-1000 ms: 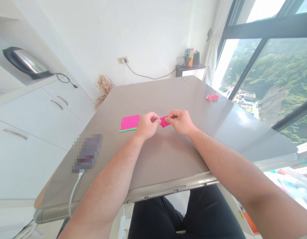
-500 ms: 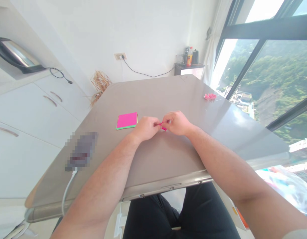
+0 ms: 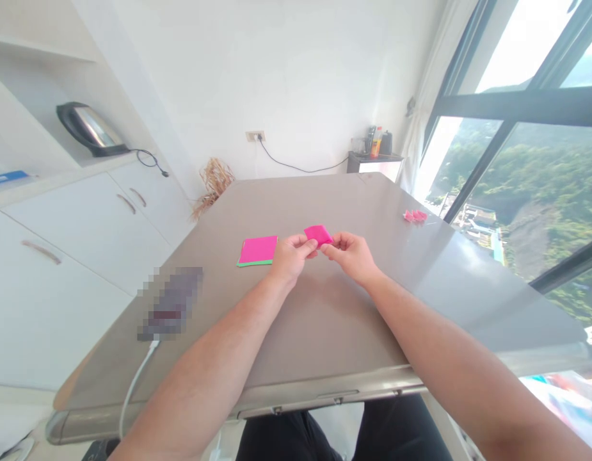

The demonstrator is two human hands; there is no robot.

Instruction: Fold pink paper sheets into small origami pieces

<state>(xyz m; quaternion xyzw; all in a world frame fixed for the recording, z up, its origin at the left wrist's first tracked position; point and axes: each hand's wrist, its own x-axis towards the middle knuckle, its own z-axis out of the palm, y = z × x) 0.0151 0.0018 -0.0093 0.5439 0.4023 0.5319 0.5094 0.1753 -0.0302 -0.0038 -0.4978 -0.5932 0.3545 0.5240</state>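
A small folded piece of bright pink paper [image 3: 317,234] is held up between my two hands over the table. My left hand [image 3: 292,256] pinches its lower left edge, thumb in front. At its lower right corner, my right hand [image 3: 351,256] grips it between thumb and fingers. Just left of my left hand lies a stack of coloured paper [image 3: 258,250], pink on top with a green edge showing beneath. Several small folded pink paper pieces [image 3: 415,216] rest near the table's far right side.
The grey table [image 3: 324,326] fills the middle. A blurred-out dark device [image 3: 173,304] with a white cable [image 3: 136,384] lies at its left. A kettle [image 3: 91,131] stands on the left cabinet shelf. Bottles [image 3: 376,142] top a small cabinet behind the table; windows are on the right.
The pink paper was turned and pressed between my fingers, nearly hidden half a second ago; now its flat face shows above my thumbs. My hands moved slightly apart, and the camera view tilted up.
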